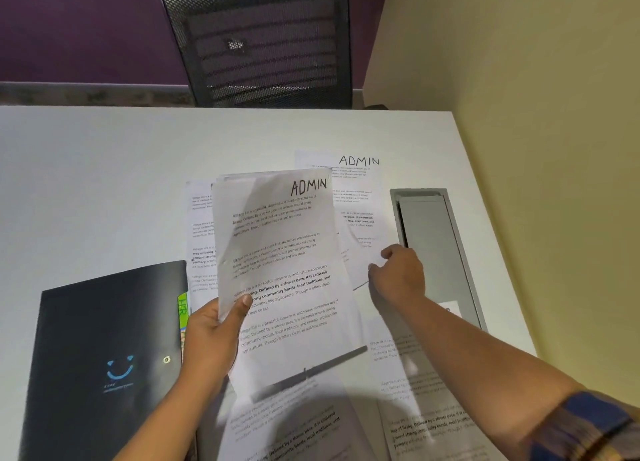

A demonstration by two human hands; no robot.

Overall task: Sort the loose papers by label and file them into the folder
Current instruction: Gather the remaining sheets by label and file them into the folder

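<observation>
My left hand [214,336] holds up a thin stack of printed sheets [284,270] by the lower left edge; the top one is hand-labelled ADMIN. My right hand [398,277] reaches to a second ADMIN sheet [349,183] lying flat on the white table and pinches its lower right edge with curled fingers. A black folder [104,356] with a blue smile logo lies closed at the left, coloured tabs [183,308] sticking out of its right side, one marked HR. More printed sheets [415,391] lie near the front and under the raised stack.
A grey cable hatch [440,252] is set into the white table [104,183] at the right, just beyond my right hand. A black mesh chair [263,41] stands behind the table's far edge. A yellow wall [536,149] borders the right side.
</observation>
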